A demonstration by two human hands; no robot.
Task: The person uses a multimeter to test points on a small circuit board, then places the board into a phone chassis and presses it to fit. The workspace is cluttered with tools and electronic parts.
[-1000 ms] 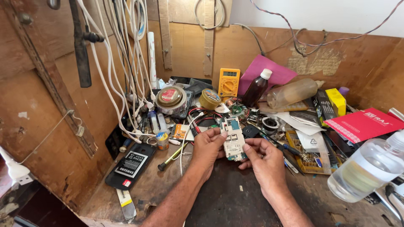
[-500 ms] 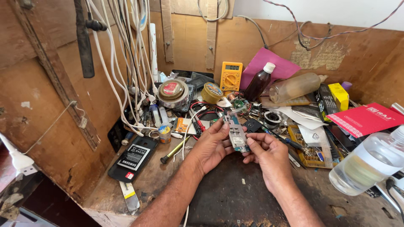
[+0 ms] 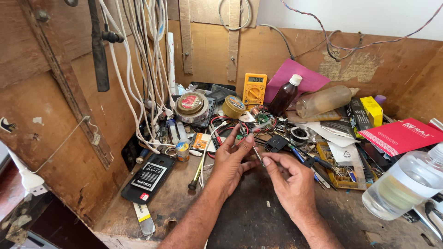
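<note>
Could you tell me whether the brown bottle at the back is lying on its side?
No, the brown bottle stands upright, white cap on top.

thin board (image 3: 253,148) seen edge-on, small and flat, mostly hidden, tilted from upper left to lower right, held up over the dark bench, top end near a fingertip, low end pinched, between both hands, colours too hard to tell
</note>
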